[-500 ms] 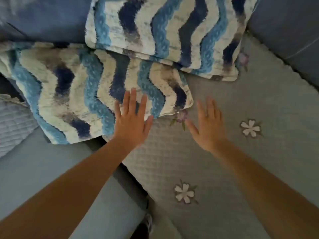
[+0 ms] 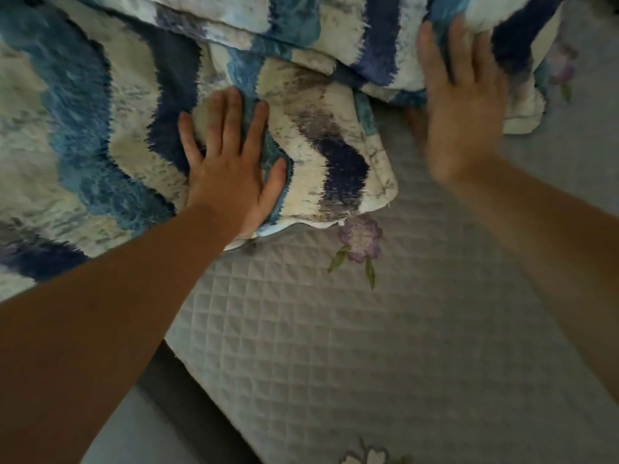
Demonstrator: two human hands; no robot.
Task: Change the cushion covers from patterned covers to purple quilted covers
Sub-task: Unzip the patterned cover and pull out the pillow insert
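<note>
Two cushions in blue, navy and cream wavy patterned covers lie on a quilted sofa cover. The nearer cushion (image 2: 100,128) fills the left of the view; my left hand (image 2: 231,162) lies flat on it near its right corner, fingers spread. The farther cushion (image 2: 385,35) sits behind and partly on top of it. My right hand (image 2: 465,105) is blurred, fingers apart, reaching onto the lower edge of that farther cushion. No purple quilted cover shows in this view.
The grey-lilac quilted sofa cover (image 2: 368,329) with stitched flowers (image 2: 360,241) spreads under my arms. A dark gap (image 2: 187,406) runs along its left edge beside a plain grey seat (image 2: 140,440).
Both hands moved forward from above the sofa cover onto the cushions. The left one now presses the nearer cushion and the right has reached the farther one. The camera moved closer.
</note>
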